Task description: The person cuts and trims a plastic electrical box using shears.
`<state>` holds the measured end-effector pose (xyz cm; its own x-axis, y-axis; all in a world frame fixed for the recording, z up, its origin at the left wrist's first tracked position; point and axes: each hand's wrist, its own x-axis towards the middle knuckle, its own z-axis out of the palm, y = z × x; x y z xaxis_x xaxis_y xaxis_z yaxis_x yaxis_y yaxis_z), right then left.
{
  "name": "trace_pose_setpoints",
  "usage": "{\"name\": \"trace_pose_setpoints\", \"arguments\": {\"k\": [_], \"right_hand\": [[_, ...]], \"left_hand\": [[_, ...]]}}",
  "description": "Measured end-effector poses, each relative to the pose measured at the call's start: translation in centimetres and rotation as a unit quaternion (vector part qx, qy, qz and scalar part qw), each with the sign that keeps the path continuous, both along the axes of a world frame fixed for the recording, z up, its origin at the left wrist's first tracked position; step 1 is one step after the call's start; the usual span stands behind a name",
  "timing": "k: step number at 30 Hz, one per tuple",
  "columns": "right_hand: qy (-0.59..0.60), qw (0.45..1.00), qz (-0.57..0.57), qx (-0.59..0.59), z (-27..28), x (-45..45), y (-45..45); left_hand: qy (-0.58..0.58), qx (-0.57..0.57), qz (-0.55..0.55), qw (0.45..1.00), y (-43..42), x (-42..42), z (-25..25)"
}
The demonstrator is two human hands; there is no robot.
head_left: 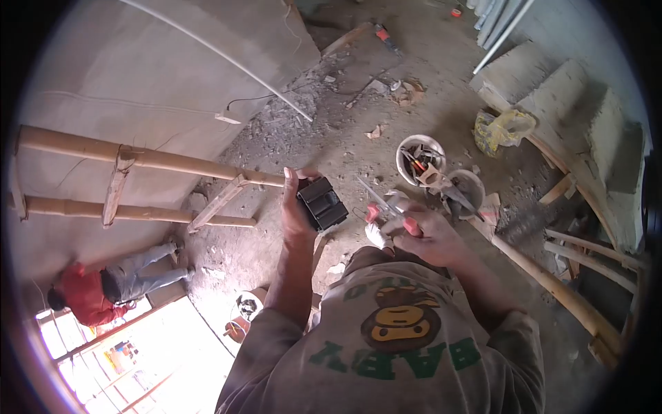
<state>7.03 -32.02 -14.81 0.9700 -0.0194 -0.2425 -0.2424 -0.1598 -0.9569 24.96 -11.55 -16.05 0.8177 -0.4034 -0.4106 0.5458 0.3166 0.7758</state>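
In my left hand (295, 210) is a black plastic box (322, 204) with slots and ridges, which looks like an electrical back box. The thumb and fingers are closed around its left side. My right hand (434, 238) is closed on a red-handled tool (412, 226) with a thin metal end pointing up and left towards the box. Its exact kind is hard to make out, since the fingers cover part of it. A small gap separates the tool from the box.
Ahead stand a white bucket of tools (420, 139) and a second bucket (463, 183), with a handsaw (434, 178) across them. A wooden ladder (158, 157) leans left. A person in red (89, 293) works at lower left. Concrete stairs (545, 83) rise at right. Rubble litters the floor.
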Motion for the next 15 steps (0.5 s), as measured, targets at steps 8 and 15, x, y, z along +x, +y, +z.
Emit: {"name": "trace_pose_setpoints", "arguments": {"k": [8, 15], "right_hand": [[-0.057, 0.925, 0.057, 0.372, 3.7, 2.9, 1.7], [-0.14, 0.987, 0.031, -0.072, 3.4, 2.9, 2.5]], "left_hand": [[0.012, -0.118, -0.02, 0.993, 1.2, 0.9, 0.2], [-0.029, 0.034, 0.005, 0.999, 2.6, 1.2, 0.5]]}}
